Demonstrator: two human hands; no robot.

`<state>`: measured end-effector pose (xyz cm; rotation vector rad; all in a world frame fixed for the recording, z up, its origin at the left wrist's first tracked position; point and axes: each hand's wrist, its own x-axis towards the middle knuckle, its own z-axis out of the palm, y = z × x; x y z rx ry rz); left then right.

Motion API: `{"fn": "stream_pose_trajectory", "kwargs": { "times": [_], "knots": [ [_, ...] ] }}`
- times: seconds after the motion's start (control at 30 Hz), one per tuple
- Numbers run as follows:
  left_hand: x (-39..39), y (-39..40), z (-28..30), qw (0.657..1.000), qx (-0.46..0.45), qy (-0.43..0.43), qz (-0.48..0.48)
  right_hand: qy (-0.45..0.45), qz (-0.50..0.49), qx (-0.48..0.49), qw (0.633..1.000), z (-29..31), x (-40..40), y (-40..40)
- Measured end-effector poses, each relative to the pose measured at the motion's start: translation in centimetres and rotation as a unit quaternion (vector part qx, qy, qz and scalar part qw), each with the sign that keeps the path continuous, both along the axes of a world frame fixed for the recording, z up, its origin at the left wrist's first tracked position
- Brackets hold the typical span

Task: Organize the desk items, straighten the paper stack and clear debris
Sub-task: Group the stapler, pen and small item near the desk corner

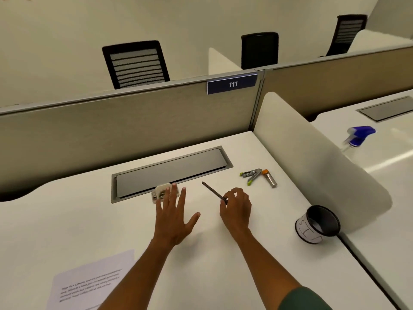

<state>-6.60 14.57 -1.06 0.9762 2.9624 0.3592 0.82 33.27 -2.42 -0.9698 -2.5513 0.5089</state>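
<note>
Evidently the tidying is only getting under way: the thin dark pencil (213, 191) is being pinched at its near end by the curled fingers of the right hand (235, 205), its tip pointing away over the white desk top (78, 220), while the left hand (173, 215) is lying flat with fingers spread and straight, its fingertips (173, 188) touching the small white and clear tape dispenser (162, 192) sitting at the edge of the grey cable-tray lid (172, 171). Just to the right, the small silver stapler with green tips (251, 174) and the silver tube with an orange cap (269, 177) are lying loose beside each other, not yet gathered. Further right, the round black mesh cup (318, 223) is standing near the white side divider (312, 153), looking like the likely home for the pencil. Nearest the person, the printed paper sheets (87, 285) are lying skewed at the left corner, waiting to be squared. Beyond the divider, 1 blue-headed spray bottle (359, 137) is resting on the neighbouring desk.
</note>
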Motion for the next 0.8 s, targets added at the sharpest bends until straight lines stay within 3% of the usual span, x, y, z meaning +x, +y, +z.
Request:
{"fn": "stream_pose_trajectory", "kwargs": {
  "times": [0.3, 0.8],
  "knots": [
    [0.9, 6.1, 0.2, 0.999, 0.012, -0.002, -0.039, 0.028, -0.142, -0.064, 0.987, -0.6, 2.8, 7.2],
    [1.5, 10.6, -2.8, 0.998, -0.009, -0.027, -0.051, -0.025, -0.196, -0.071, 0.978, -5.1, 3.6, 13.7]
  ]
}}
